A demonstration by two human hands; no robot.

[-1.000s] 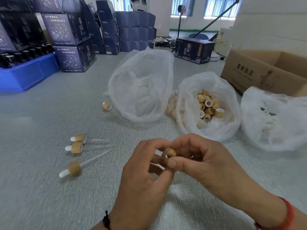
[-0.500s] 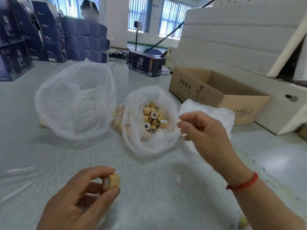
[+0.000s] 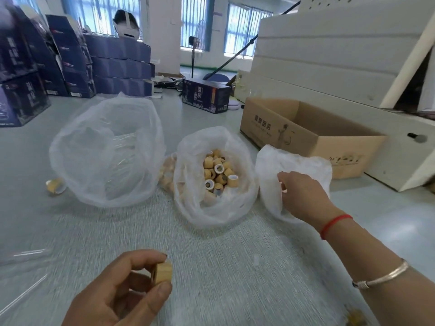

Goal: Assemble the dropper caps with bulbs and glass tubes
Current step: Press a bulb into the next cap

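Pinching a wooden cap [image 3: 162,273] between thumb and forefinger, the left hand [image 3: 117,295] hovered low over the grey surface [image 3: 235,267]. The right hand [image 3: 303,196] reached into the white bag [image 3: 294,165] at the right, its fingers [image 3: 283,184] hidden inside the plastic (whether curled or apart, I could not tell). Between them sat the open bag of caps [image 3: 216,175], with a larger clear bag [image 3: 106,151] beside it on the left.

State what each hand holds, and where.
Left hand pinches a round bamboo-coloured cap by its sides. Right hand reaches into the white plastic bag; its grip is hidden.
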